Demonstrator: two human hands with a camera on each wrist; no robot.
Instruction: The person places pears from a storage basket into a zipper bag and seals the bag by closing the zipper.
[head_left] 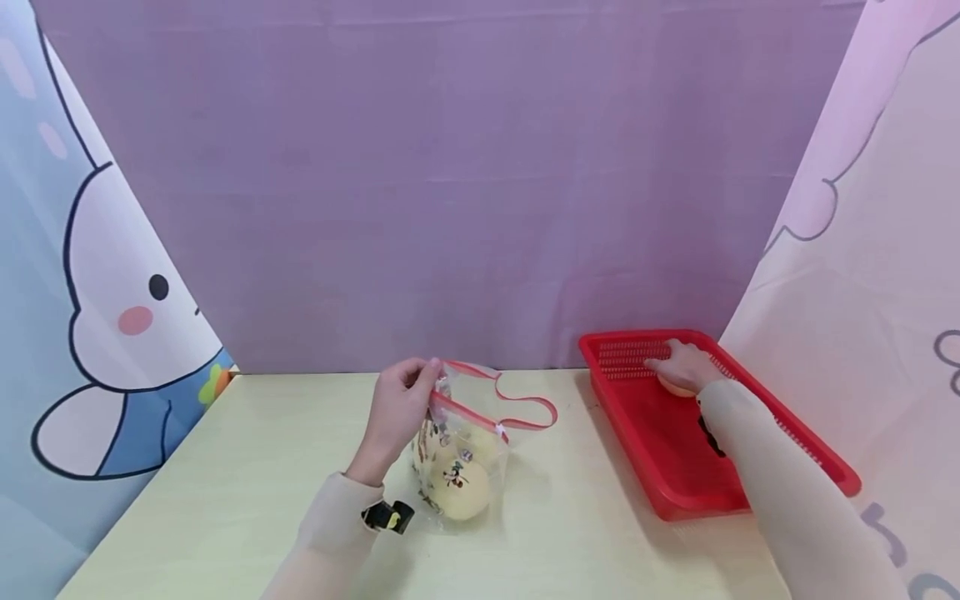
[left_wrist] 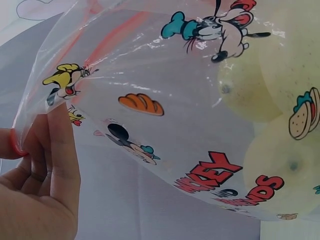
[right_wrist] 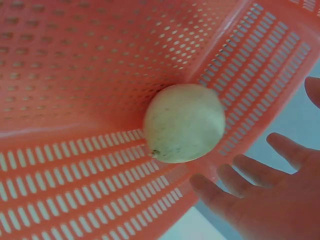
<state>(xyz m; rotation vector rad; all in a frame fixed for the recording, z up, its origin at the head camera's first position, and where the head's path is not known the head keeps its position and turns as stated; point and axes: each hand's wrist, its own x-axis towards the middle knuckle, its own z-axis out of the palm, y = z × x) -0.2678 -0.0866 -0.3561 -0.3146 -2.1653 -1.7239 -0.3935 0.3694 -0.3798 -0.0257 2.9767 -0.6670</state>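
Note:
My left hand pinches the red-trimmed rim of a clear plastic bag printed with cartoon figures, its red strap looping out to the right. Several round, pale yellow fruits lie inside it; in the left wrist view two fruits show through the plastic. Over the far end of a red plastic basket is my right hand, reaching for one pale fruit. The right wrist view shows that fruit in the basket's corner, beside the right hand's straight, spread fingers.
The pale tabletop carries the bag in the middle and the basket at the right. A purple cloth backdrop closes off the back. Printed panels stand on both sides, the right panel close to the basket.

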